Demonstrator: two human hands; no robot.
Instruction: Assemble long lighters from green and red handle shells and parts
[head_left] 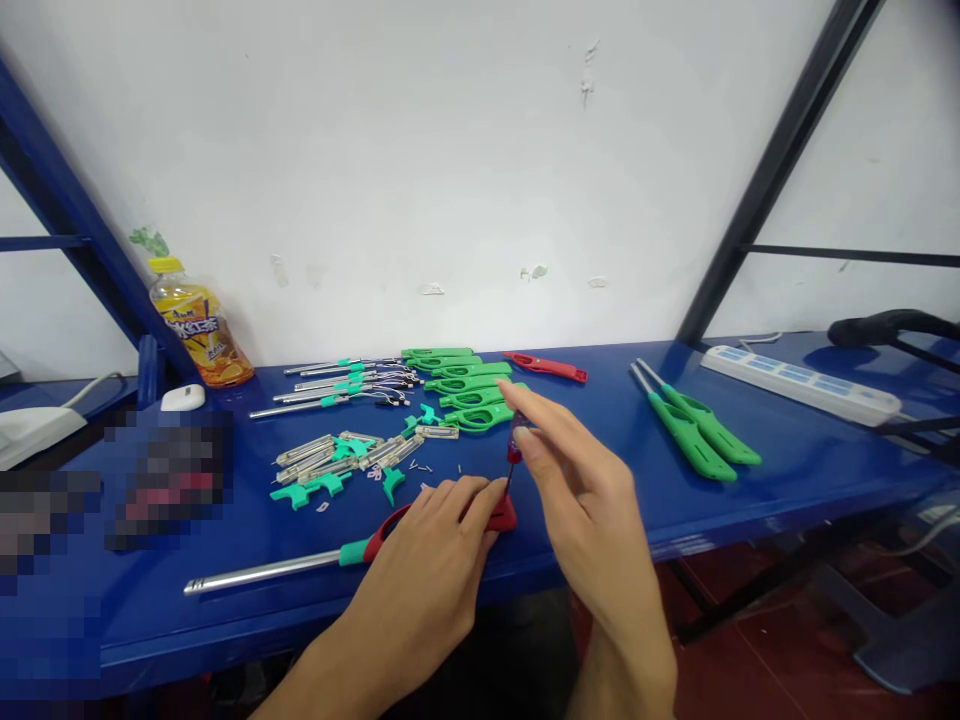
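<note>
Under my left hand [442,550] lies a red long-necked gas lighter [382,528] with a teal collar and a silver tube pointing left. My left fingers wrap over its handle and press it to the table. In my right hand [589,495] is a small screwdriver [514,440] with a dark red handle, pinched between thumb and fingers. Its shaft stands nearly upright, the tip down at the handle's right end; my left fingertips partly hide the contact point. Behind my hands are loose screws [421,467], teal triggers [392,484] and clear fuel tanks [307,458].
Green handle shells [469,383] and silver lighter tubes with wires [337,385] lie at the back, near a red shell [546,366]. Two green lighters [694,430] and a power strip [799,385] are to the right. A drink bottle [201,325] stands back left.
</note>
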